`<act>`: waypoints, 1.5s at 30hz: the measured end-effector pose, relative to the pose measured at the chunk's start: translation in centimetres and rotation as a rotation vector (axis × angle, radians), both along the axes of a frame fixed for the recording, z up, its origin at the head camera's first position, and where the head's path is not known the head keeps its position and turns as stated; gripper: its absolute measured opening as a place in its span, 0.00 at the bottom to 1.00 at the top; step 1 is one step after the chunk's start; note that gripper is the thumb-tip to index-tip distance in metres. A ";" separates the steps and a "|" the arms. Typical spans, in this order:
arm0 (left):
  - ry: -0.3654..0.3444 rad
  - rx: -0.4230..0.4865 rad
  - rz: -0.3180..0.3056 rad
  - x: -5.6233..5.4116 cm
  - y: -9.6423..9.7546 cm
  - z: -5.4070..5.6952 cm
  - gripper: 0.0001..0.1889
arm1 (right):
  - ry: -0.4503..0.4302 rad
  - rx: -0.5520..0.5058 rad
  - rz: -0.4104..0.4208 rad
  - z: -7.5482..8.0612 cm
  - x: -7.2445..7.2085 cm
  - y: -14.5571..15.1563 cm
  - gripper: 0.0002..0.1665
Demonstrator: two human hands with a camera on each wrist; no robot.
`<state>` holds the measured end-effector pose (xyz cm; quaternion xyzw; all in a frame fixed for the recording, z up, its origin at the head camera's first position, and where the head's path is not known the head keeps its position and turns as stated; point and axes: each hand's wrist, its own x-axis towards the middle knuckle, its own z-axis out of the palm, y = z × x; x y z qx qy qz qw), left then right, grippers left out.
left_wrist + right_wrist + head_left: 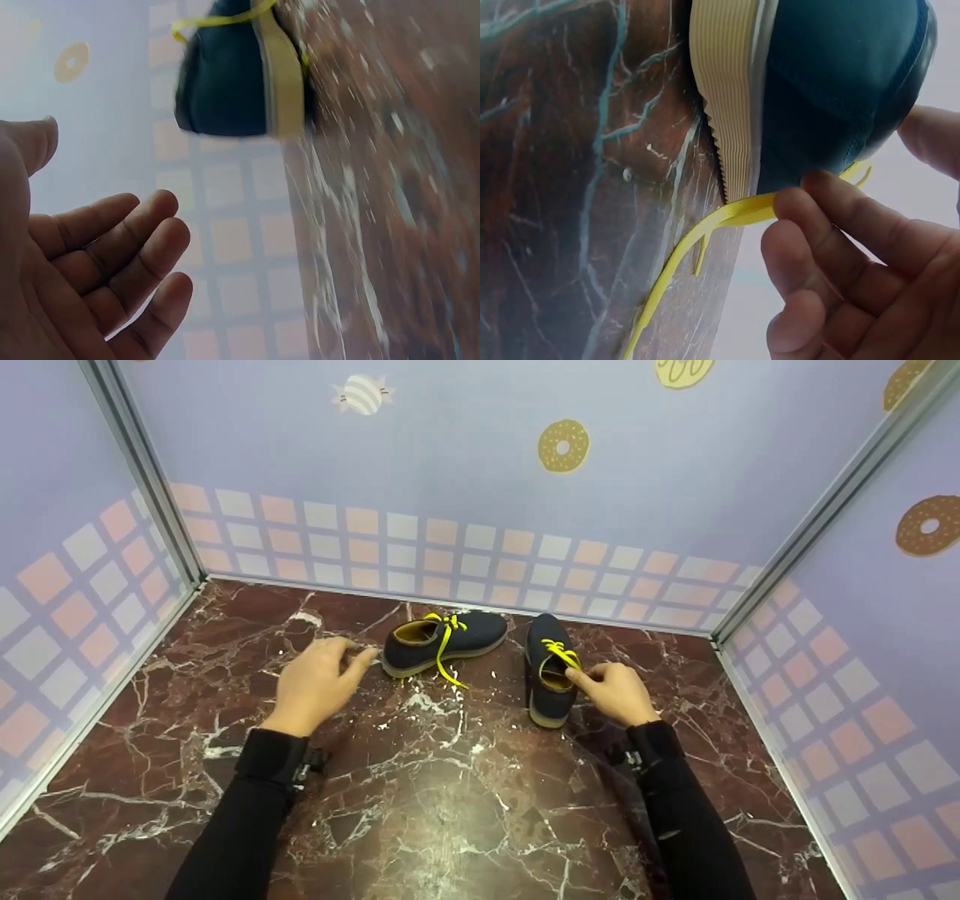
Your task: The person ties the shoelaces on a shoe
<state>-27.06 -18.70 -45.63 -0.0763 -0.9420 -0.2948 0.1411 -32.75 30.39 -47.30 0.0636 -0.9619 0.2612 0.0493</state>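
Marbled floor (420, 810); right-side shoe (553, 671) likely light, soft-walled. Grip stiffer heel (553, 707), 6 o'clock. Left hand (315, 684) released; right hand (619, 691): can't tell.

I look forward and down from my head over white-veined, red-brown marble floor (442, 810); my left-wrist view, sideways, faces the lilac checked wall (240, 232), floor frame right; my right-wrist view, tight on a dark-blue, cream-soled shoe (817, 97), gets floor frame left, shared by all three.
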 end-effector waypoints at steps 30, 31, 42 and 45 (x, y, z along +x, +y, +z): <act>-0.247 0.287 -0.221 -3.3 18.1 -2.3 0.24 | -0.017 -0.001 -0.018 0.1 -0.3 -0.7 0.30; -0.246 0.280 -0.221 -3.4 18.8 -2.6 0.24 | -0.016 -0.001 -0.022 0.1 -0.3 -0.7 0.30; -0.274 0.352 -0.224 -4.0 22.4 -3.6 0.23 | -0.021 -0.035 -0.038 -0.2 -0.7 -0.9 0.29; -0.292 0.365 -0.230 -4.2 22.9 -3.6 0.24 | -0.026 -0.048 -0.030 -0.2 -0.7 -0.9 0.29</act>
